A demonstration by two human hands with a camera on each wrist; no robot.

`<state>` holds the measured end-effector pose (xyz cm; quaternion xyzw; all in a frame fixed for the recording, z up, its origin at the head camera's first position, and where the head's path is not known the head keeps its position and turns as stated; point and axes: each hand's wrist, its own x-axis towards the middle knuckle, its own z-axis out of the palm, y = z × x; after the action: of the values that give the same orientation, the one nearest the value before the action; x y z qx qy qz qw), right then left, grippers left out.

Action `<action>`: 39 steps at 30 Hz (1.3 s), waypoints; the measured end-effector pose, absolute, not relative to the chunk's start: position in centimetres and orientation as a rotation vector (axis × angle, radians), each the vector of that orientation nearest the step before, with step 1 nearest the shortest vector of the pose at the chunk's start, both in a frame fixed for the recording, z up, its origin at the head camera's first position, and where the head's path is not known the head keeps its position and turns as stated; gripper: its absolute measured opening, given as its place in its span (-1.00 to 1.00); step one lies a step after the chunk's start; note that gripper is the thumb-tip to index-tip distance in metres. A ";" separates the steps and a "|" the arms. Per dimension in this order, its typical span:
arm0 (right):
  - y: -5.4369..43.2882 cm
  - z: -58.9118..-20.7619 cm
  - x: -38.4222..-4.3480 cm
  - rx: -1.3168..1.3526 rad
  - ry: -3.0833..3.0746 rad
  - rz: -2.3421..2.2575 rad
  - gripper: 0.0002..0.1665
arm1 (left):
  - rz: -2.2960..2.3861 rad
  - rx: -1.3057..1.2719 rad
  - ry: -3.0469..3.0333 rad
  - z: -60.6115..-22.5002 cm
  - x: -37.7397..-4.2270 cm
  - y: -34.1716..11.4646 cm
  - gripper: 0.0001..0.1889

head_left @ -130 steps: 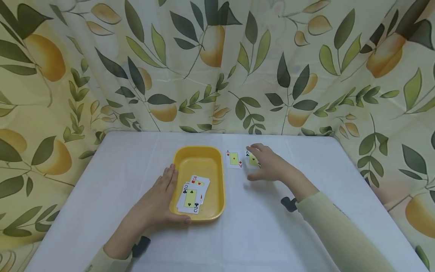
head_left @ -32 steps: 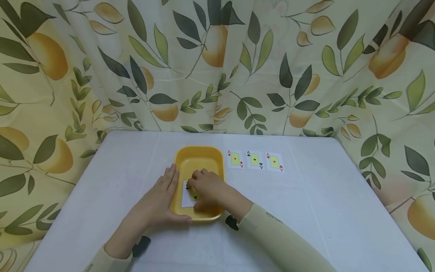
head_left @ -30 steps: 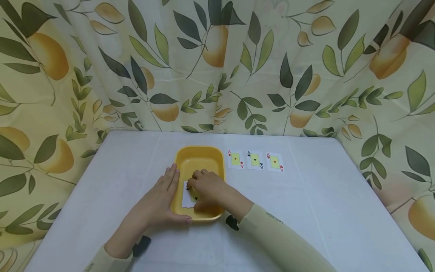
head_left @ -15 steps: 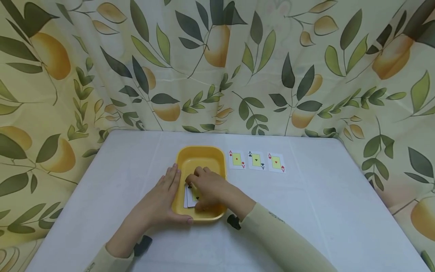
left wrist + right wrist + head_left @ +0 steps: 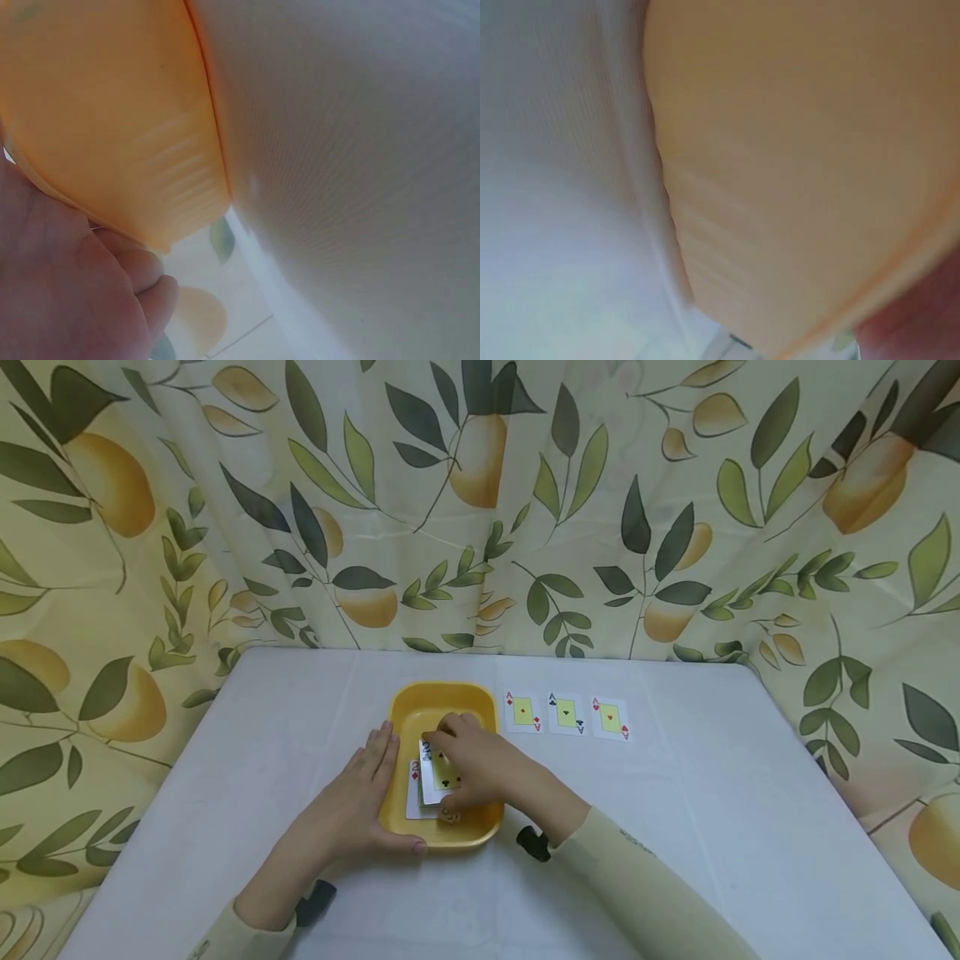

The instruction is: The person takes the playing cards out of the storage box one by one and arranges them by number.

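Yellow tray (image 5: 442,700) is newly exposing a red two (image 5: 413,802) as the right hand (image 5: 486,766), pinching, is separating a club card (image 5: 440,783), the left hand (image 5: 343,806) bracing straight-fingered.

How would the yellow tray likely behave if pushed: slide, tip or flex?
The yellow tray would probably slide rather than tip, as it sits low and broad on the white table. Its thin, plastic-like look suggests it is light but fairly stiff. The lower card lying flat inside would likely shift with a hard shove.
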<state>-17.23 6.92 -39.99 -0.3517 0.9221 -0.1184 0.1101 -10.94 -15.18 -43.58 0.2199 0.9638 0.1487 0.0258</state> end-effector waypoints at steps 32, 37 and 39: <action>14.8 -37.6 -17.8 -0.839 2.872 -0.406 0.06 | 0.487 0.674 2.982 -43.5 -10.9 -15.1 0.55; 15.7 -38.1 -17.9 -0.794 2.887 -0.400 0.05 | 0.483 0.685 2.984 -43.5 -10.9 -15.1 0.55; 16.1 -38.3 -17.9 -0.782 2.895 -0.389 0.04 | 0.484 0.677 2.980 -43.5 -10.9 -15.1 0.55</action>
<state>-17.92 16.09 -38.28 -0.2580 0.9557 -0.1285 0.0588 -10.93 -15.08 -43.53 0.2186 0.9629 0.1564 0.0239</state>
